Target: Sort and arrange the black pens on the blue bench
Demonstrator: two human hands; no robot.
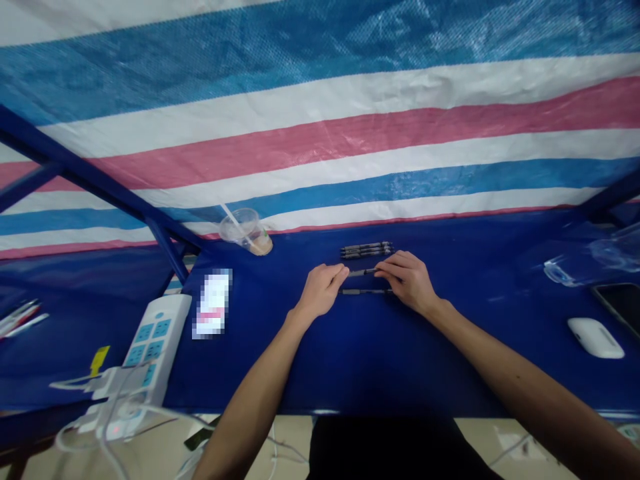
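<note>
Between my two hands a grey-and-black pen point(362, 272) is held level, just above the blue table point(380, 353). My left hand point(320, 288) pinches its left end, and my right hand point(406, 280) pinches the right end. Closer to me, a second dark pen point(357, 291) lies on the table, its right end reaching under my right fingers. Beyond my hands, several dark pens point(367, 250) lie side by side in a small row. My fingers hide both tips of the held pen.
At left stand a plastic cup point(247, 231) with a straw, a blurred-out phone point(212, 303) and a white power strip point(159, 340) with cables. A white earphone case point(596, 337), a dark phone point(623, 303) and clear plastic point(560, 270) lie at right. Striped sheeting point(320, 147) hangs behind.
</note>
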